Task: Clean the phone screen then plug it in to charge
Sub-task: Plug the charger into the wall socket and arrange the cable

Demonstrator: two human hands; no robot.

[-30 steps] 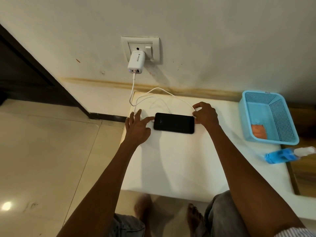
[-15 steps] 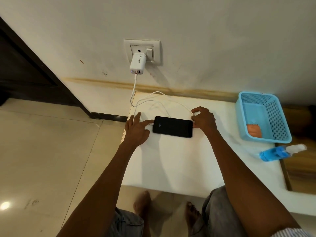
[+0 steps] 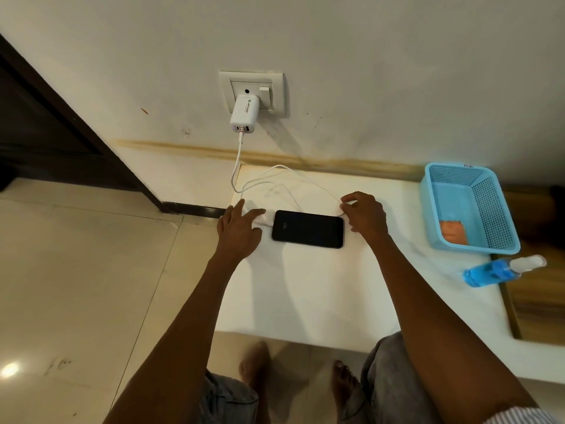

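Left hand lies flat; right hand pinches cable; basket holds orange cloth.

Phone on table, between hands; basket right.

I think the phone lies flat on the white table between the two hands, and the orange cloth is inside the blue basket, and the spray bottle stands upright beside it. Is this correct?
Not quite. In the head view the spray bottle lies on its side near the blue basket, not upright. The rest holds: the phone lies flat on the white table between the left hand and right hand, and the orange cloth is inside the basket.
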